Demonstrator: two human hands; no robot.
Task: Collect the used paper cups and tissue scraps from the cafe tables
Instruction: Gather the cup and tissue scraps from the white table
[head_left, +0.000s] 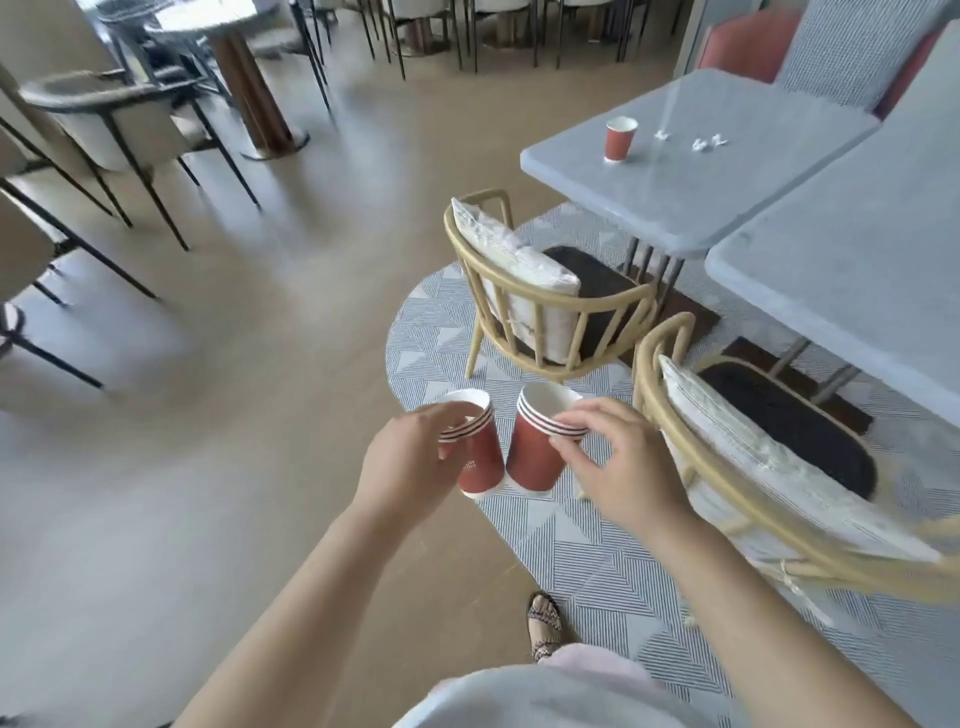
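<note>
Right now both hands are busy, held apart. The left hand (410, 462) grips a nested stack of red paper cups (480, 467) at its rims. The right hand (618, 467) pinches a second nested stack (535, 457) at the rim band, fingers curled over the top edge. Both stacks hang over the patterned rug (545, 545), well short of the far grey table (675, 208). Their bases sit just beside each other; can't tell if they touch.

One single red paper cup (620, 139) stands upright on that table, near its left edge. Tissue scraps (702, 143) lie on the same top, to the cup's right, apart from it.

Handling, as a guess:
- Cups look empty and light, with thin walls that crush if squeezed mid-body. Take them by the rolled rim or nest them into a stack.
- Nesting the two stacks would probably free a hand.
- Scraps are soft, tiny and near weightless. They need a fingertip pinch and could drop inside a cup.

A rattan chair (545, 306) stands at the table's near side, so reaching means leaning round it.
</note>
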